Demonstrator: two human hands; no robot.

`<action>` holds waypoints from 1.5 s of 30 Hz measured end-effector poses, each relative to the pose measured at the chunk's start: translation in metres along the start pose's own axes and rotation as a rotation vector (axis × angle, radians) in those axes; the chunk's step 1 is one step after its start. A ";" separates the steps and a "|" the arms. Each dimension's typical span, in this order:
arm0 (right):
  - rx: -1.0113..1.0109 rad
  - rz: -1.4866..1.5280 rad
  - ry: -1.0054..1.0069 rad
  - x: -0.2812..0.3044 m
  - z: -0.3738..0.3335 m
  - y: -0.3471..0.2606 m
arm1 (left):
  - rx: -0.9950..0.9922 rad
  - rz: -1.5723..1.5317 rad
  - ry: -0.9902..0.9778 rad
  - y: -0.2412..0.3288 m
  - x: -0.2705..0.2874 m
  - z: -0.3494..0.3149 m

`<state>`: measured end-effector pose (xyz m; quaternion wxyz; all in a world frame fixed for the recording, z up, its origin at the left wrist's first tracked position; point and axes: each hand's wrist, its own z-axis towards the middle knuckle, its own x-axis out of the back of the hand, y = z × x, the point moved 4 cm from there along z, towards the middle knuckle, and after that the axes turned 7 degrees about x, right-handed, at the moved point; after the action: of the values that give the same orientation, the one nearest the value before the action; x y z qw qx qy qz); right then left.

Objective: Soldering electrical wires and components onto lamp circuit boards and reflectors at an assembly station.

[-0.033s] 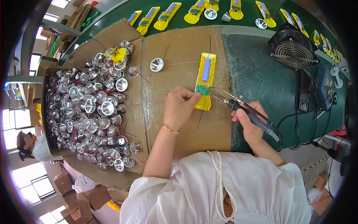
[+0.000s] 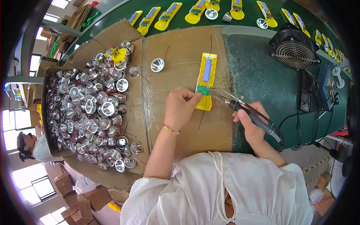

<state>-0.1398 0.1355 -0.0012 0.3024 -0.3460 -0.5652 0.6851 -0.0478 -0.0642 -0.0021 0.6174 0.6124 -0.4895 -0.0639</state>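
Note:
A yellow flashlight housing (image 2: pixel 207 102) lies on the cardboard, carrying a blue cylindrical battery (image 2: pixel 207 70) and a green circuit board (image 2: pixel 203 90). Beside the board's left edge, my left hand (image 2: pixel 182 107) has thumb and forefinger pressed together; whatever is between them is hidden. My right hand (image 2: pixel 255 122) grips a soldering iron (image 2: pixel 258 123) with a thin metal tube along it, which reaches the board's right edge. Dark thin wires stick out above and below the housing. One loose silver reflector (image 2: pixel 157 65) with a wire lies to the left.
A cardboard box (image 2: pixel 56 150) heaped with silver reflectors stands left. Yellow housings (image 2: pixel 168 16) line the far side of the green bench. At right are a black fan (image 2: pixel 295 48), a blue box-shaped unit (image 2: pixel 325 88) and cables. A person (image 2: pixel 39 148) is beyond the box.

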 end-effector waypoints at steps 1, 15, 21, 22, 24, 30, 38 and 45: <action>0.001 0.000 0.001 0.001 0.000 0.000 | -0.002 0.000 0.000 0.000 0.000 0.000; -0.018 -0.038 -0.058 -0.003 -0.004 0.003 | -0.187 0.324 0.075 0.012 -0.002 -0.008; -0.069 -0.096 -0.098 -0.003 -0.004 0.006 | -0.174 0.346 0.045 0.014 -0.004 -0.004; -0.070 -0.096 -0.097 -0.004 -0.004 0.005 | -0.174 0.346 0.044 0.014 -0.003 -0.003; -0.057 -0.130 -0.105 -0.004 -0.002 0.003 | -0.234 0.356 0.028 0.016 -0.003 -0.003; -0.004 0.006 0.010 -0.002 -0.004 0.001 | -0.220 0.324 -0.011 0.014 -0.003 0.001; -0.015 -0.039 -0.012 0.002 -0.004 -0.003 | -0.234 0.299 -0.011 0.014 -0.004 0.002; -0.003 -0.009 0.056 0.018 -0.008 0.000 | -0.185 0.313 -0.030 0.015 -0.002 0.002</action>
<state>-0.1441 0.1547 -0.0043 0.3208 -0.3631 -0.5588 0.6730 -0.0579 -0.0601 0.0091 0.6662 0.4682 -0.5801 -0.0211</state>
